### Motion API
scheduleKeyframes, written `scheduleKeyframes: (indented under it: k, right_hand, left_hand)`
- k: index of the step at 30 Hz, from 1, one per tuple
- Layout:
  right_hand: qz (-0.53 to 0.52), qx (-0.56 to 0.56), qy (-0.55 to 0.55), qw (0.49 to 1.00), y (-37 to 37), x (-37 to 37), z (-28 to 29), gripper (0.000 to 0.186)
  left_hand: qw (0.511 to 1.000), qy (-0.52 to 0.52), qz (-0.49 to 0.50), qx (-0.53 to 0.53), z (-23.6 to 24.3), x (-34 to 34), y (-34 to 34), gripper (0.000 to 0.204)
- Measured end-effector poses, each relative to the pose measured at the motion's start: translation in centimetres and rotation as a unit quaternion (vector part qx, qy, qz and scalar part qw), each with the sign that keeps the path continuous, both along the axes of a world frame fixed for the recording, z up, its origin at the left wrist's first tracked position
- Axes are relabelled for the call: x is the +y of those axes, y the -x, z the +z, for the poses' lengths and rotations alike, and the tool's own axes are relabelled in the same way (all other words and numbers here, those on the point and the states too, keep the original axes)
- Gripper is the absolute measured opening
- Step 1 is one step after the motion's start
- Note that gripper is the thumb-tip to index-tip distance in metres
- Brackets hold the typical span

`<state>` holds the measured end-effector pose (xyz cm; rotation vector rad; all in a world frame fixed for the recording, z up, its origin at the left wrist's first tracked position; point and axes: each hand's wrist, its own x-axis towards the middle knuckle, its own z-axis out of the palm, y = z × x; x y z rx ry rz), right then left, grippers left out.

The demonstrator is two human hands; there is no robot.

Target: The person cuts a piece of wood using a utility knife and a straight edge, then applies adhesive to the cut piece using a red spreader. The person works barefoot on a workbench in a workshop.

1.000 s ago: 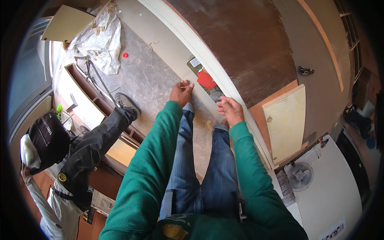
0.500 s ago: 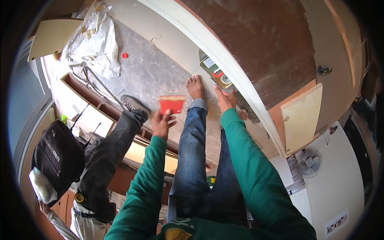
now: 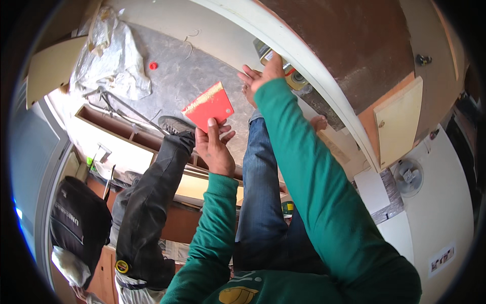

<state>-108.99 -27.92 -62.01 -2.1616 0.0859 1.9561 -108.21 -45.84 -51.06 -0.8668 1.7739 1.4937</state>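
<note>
My left hand [image 3: 216, 147] is closed on a red flat plastic scraper [image 3: 205, 106], thumb over it, pale yellow residue along its upper edge. Above it and to the right, my right hand [image 3: 264, 76] reaches toward a metal can [image 3: 262, 49] beside the long white frame [image 3: 314, 66], fingers apart. The hand overlaps the can, so I cannot tell if they touch. My bare right foot [image 3: 318, 123] shows below the can; my left foot is partly hidden behind my right hand.
A co-worker's dark-trousered leg [image 3: 152, 197] and shoe lie close on my left, beside a black bag [image 3: 76, 218]. Further off are an open wooden box unit [image 3: 104, 142], plastic sheeting [image 3: 111, 61] and a red cap [image 3: 153, 65]. A pale board [image 3: 397, 121] lies at right.
My left hand took hold of the red scraper, which was by the can, and brought it down-left, then turned it. My right hand has moved up to the can.
</note>
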Motion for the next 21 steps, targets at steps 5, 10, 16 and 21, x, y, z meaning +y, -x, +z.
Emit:
scheduleKeyframes:
  k: [5, 10, 16, 21]
  right_hand:
    - [0.016, -0.093, -0.008, 0.996, -1.4, 2.8, -10.3, 0.097]
    - [0.108, -0.159, -0.033, 0.981, -6.6, 2.0, -9.3, 0.098]
    - [0.105, -0.157, -0.019, 0.982, -14.6, -1.1, -4.8, 0.092]
    - [0.078, -0.121, -0.039, 0.989, -17.7, 0.2, -6.0, 0.088]
  left_hand:
    - [0.999, -0.003, -0.038, -0.036, -0.5, 1.6, -6.0, 0.028]
    - [0.991, 0.081, -0.095, -0.046, -0.2, 0.3, -8.2, 0.031]
    - [0.988, 0.091, -0.126, -0.011, 2.0, -0.8, -7.2, 0.031]
    - [0.985, 0.087, -0.148, -0.004, 2.4, 0.3, -9.8, 0.028]
